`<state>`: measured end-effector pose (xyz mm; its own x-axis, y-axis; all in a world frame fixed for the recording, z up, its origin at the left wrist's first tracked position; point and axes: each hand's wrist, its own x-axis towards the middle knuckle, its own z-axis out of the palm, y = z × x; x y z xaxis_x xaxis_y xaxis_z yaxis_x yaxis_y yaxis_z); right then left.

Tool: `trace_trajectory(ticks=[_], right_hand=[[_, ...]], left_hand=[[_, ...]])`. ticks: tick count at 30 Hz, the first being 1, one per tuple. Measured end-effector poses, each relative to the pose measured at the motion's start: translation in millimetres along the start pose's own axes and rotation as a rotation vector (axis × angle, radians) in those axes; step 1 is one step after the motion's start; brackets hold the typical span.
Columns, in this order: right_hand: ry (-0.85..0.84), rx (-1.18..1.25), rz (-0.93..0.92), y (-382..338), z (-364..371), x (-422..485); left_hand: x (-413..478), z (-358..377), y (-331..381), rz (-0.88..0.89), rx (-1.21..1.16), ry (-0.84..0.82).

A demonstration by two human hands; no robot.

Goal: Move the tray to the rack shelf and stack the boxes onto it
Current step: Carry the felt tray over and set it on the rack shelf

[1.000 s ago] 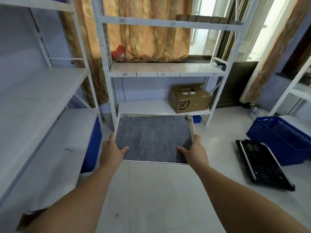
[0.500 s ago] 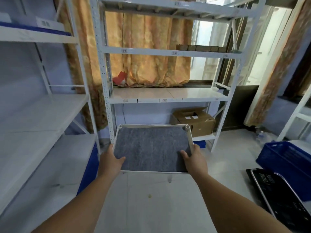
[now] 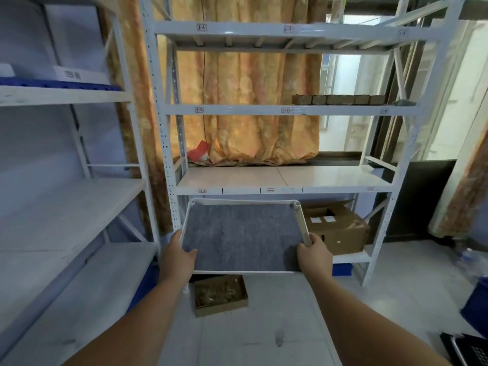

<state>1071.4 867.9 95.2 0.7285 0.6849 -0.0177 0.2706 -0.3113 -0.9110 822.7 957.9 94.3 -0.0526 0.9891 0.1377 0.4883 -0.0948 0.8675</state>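
Note:
I hold a flat tray [image 3: 243, 233] with a grey felt lining and a white rim, level in front of the white rack. My left hand [image 3: 177, 256] grips its near left corner and my right hand [image 3: 314, 254] grips its near right corner. The tray's far edge hangs just below the front lip of the pale middle shelf [image 3: 282, 179]. A row of small brown boxes [image 3: 339, 99] sits on the shelf above, at the right. A large brown carton [image 3: 338, 228] stands on the lowest shelf, partly behind the tray.
An open flat cardboard box [image 3: 220, 295] lies on the floor under the tray. A second white rack [image 3: 66, 207] lines the left wall. A blue crate [image 3: 475, 305] and a black tray [image 3: 464, 350] sit on the floor at the right. Orange curtains hang behind.
I have lifted the tray from the lowest shelf's height up to just under the middle shelf and stepped closer to the rack; the view has tilted upward. Both hands kept their grip.

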Motion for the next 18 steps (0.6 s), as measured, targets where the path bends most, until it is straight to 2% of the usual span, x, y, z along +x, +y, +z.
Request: trace_trajectory(ticks=[6, 13, 18], right_hand=[[0.042, 0.133, 0.102, 8.3, 1.8, 62.3], [0.150, 0.275, 0.197, 0.5, 3.3, 131.2], [0.215, 0.260, 0.172, -14.5, 19.3, 187.2]], left_hand=[[36.7, 50.4, 19.1, 0.015, 0.013, 0.032], [96.1, 98.9, 38.2, 0.022, 0.028, -0.014], [155.0, 137.0, 50.5, 0.026, 0.013, -0.023]])
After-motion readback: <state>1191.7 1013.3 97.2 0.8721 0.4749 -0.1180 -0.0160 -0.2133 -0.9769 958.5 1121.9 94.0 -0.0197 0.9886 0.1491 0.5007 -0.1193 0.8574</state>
